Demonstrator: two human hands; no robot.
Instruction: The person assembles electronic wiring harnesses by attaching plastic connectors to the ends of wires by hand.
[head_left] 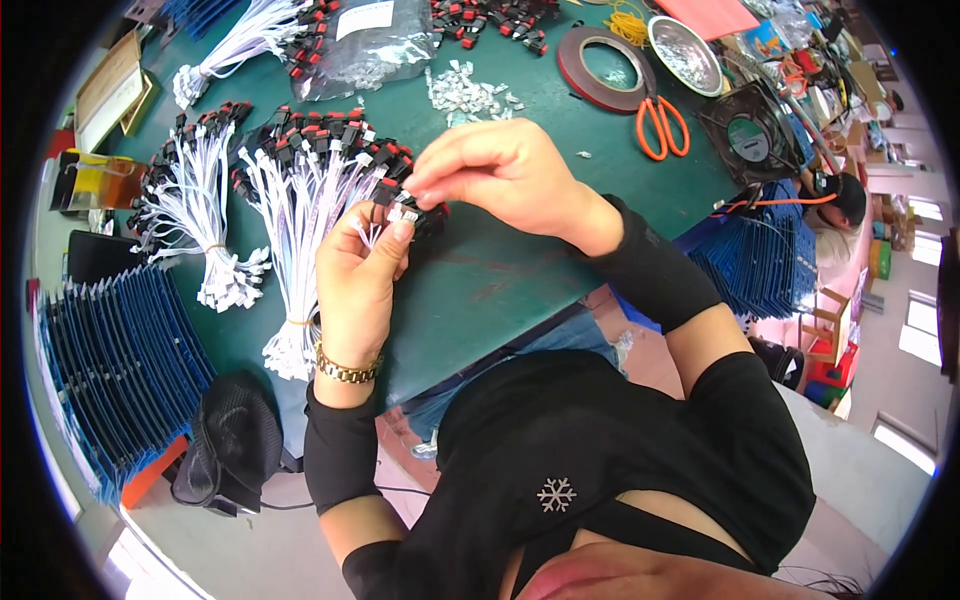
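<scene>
My left hand (355, 275), with a gold watch band at the wrist, is closed on white cable ends, thumb and fingers pinching near small white plugs (403, 214). My right hand (505, 175) reaches in from the right, its thumb and fingertips pressed together just above those plugs. Whatever lies between these fingertips is too small to make out. Behind my left hand spreads a bundle of white cables (300, 222) with black and red connectors (320, 130) at its far end. Small loose white plastic pieces (468, 95) lie heaped beyond my right hand.
More white cable bundles (212, 190) lie on the green table (500, 300) at left. Blue ribbed racks (120, 370) and a black mesh bag (232, 440) flank it. At far right are orange-handled scissors (662, 130), a brown tape roll (572, 68), a metal bowl (712, 82) and a fan (750, 138).
</scene>
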